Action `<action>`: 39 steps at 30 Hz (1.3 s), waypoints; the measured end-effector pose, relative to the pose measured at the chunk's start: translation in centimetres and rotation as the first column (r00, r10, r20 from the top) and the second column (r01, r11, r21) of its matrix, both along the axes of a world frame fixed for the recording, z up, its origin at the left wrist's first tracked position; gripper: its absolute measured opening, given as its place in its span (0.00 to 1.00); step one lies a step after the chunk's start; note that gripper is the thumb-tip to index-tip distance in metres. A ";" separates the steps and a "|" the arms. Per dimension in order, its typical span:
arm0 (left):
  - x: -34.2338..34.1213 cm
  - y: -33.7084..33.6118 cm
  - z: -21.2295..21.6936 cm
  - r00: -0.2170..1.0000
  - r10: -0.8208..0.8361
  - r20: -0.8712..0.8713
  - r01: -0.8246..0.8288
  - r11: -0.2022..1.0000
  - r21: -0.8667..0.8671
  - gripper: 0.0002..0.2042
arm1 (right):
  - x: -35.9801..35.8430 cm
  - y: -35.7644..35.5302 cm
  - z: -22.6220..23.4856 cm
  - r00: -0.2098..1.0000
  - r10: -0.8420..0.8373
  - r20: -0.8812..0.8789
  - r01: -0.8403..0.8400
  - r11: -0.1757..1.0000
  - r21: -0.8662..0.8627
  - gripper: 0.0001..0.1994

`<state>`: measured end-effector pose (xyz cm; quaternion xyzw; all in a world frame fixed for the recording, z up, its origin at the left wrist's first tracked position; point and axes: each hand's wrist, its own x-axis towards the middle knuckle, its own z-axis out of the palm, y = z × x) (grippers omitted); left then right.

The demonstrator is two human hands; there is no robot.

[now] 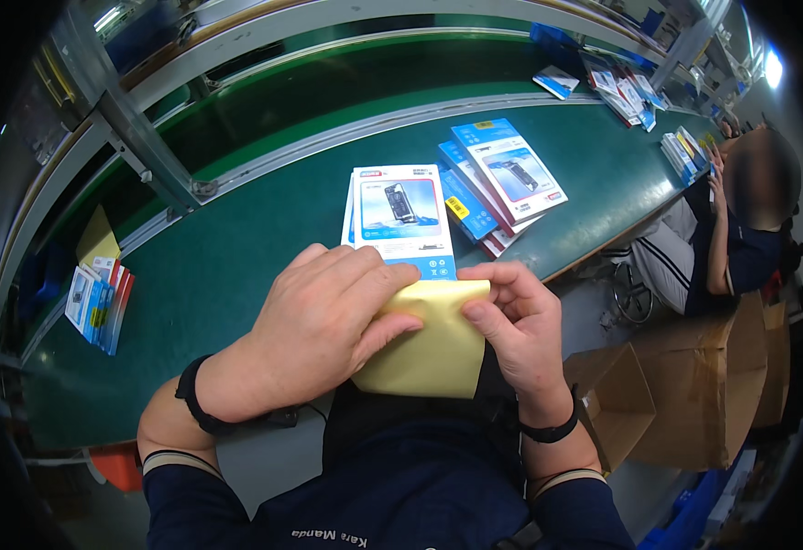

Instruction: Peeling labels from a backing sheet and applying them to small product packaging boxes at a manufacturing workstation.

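A yellow sheet (424, 353) hangs in front of me over the table's near edge, its top edge across the lower end of a flat white-and-blue box (404, 206). My left hand (319, 316) is closed on the sheet's upper left part, thumb on its face and fingers bent over the top. At the upper right corner my right hand (522, 325) pinches it between thumb and fingers. The box carries a picture of an opened phone and lies on at least one similar box. Whatever is under my left fingers is hidden.
More flat boxes (511, 170) are piled to the right on the green table (264, 220). Others (99, 302) stand at the left beside a yellow sheet (99, 240). A seated person (740, 211) handles boxes at the far right, near cardboard cartons (694, 385). A metal rail (310, 137) runs behind.
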<state>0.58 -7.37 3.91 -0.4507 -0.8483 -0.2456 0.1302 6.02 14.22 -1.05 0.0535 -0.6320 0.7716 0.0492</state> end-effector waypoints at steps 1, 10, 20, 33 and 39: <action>0.0 -0.1 -0.1 0.999 -0.024 0.034 0.024 1.000 -0.006 0.14 | 0.1 -0.1 0.1 0.999 -0.035 -0.004 0.035 0.999 0.039 0.12; 0.0 -0.2 -0.1 0.992 -0.040 0.118 0.042 0.999 -0.013 0.08 | -0.5 0.1 -0.7 0.960 -0.051 -0.276 0.148 0.928 0.343 0.09; 0.1 -0.3 0.5 0.965 -0.019 0.261 -0.010 0.994 0.108 0.07 | -0.7 0.5 -1.4 0.931 -0.054 -0.362 0.188 0.920 0.344 0.16; -0.1 -0.1 -0.3 0.983 -0.005 0.184 -0.010 0.997 0.080 0.06 | -0.9 0.6 0.7 0.867 -0.061 -0.495 0.363 0.758 0.542 0.08; -0.3 -0.2 -0.5 0.966 0.017 0.257 -0.041 0.995 0.087 0.06 | -1.6 0.7 0.2 0.699 0.034 -0.714 0.560 0.594 0.577 0.11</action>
